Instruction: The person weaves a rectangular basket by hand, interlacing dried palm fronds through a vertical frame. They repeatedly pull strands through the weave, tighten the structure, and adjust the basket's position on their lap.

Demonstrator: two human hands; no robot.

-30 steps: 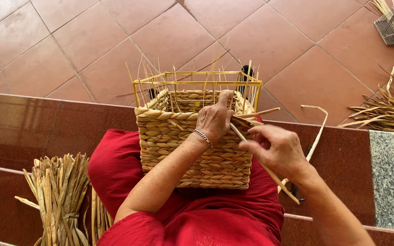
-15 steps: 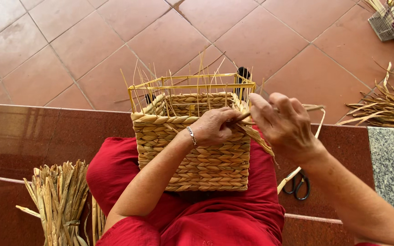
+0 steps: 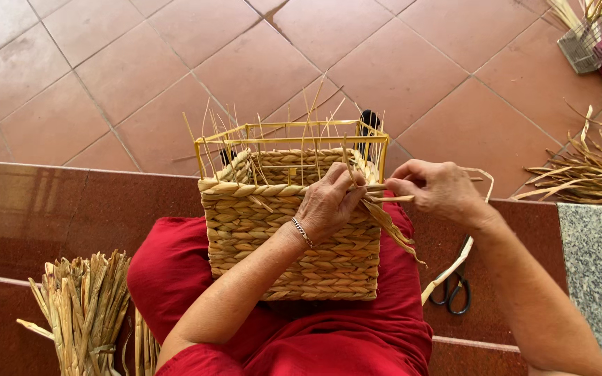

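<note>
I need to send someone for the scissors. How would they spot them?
Start at the woven basket on the person's red-clad lap. Look past its right side, below the right hand, to the dark polished step. The scissors lie there, black-handled, beside a pale straw strip, the only metal tool among straw.

A home weaving spot: terracotta floor tiles (image 3: 259, 56), dried reed bundles (image 3: 81, 306), scissors (image 3: 454, 289).

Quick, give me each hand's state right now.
Left hand: closed, pressing straw strands against the woven basket rim.
Right hand: closed, pinching a straw strand.
</note>
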